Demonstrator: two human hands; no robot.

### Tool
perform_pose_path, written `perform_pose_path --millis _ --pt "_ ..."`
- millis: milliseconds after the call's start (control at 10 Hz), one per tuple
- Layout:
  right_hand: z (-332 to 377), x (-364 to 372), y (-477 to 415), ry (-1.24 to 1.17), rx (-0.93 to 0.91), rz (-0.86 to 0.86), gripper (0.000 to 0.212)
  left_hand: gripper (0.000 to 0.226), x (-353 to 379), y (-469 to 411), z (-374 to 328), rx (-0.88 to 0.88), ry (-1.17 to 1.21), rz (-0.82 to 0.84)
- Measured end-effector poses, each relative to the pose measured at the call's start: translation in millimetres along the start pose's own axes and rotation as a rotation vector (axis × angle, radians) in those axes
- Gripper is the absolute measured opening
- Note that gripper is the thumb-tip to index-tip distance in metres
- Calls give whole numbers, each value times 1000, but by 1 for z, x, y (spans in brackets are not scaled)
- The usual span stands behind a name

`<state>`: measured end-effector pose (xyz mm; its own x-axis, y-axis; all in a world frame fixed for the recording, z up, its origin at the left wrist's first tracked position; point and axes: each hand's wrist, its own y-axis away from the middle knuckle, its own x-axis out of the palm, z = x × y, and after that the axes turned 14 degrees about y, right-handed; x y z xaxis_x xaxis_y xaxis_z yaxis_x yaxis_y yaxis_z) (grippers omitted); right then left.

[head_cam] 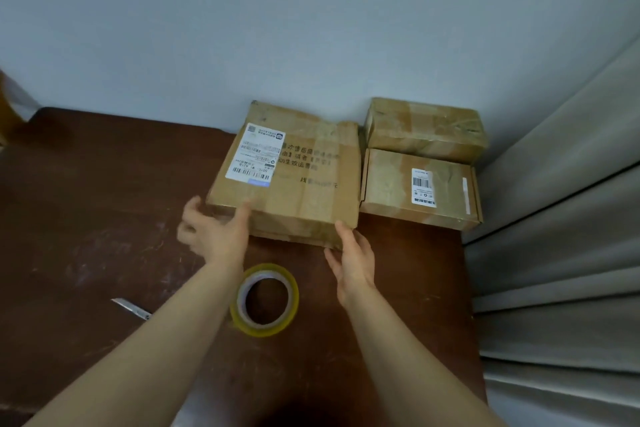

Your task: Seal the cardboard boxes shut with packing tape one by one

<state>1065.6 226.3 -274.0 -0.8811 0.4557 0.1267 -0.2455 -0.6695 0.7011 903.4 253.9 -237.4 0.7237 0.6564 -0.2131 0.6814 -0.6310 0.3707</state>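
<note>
A large, flat corrugated cardboard box [287, 170] lies at the far middle of the scuffed, dark brown table [86, 201], against the pale wall. Glossy clear tape crosses its top, and a white shipping label [256, 156] sits on its left part. The left hand [214, 232], blurred, is spread wide at the box's near left corner, with the thumb straight against the near face and nothing clasped. The right hand [353, 260] lies flat with straight fingers against the near right corner. Just near of the box, between the forearms, lies a ring-shaped roll of yellowish packing tape [265, 300]. A slim metal utility knife [131, 308] lies to its left. Two smaller boxes stand to the right, the far one [426, 128] wrapped in wrinkled tape and the near one [419, 187] bearing a barcode label. Both are beside a pleated grey curtain [561, 253].
</note>
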Motion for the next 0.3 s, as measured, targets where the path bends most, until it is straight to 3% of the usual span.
perform_pose_path --millis 100,300 --pt "1 5 2 0 -32 -10 49 81 -7 -28 0 17 -1 140" --pt "-3 11 6 62 -58 -72 65 68 -17 -47 8 -64 100 307"
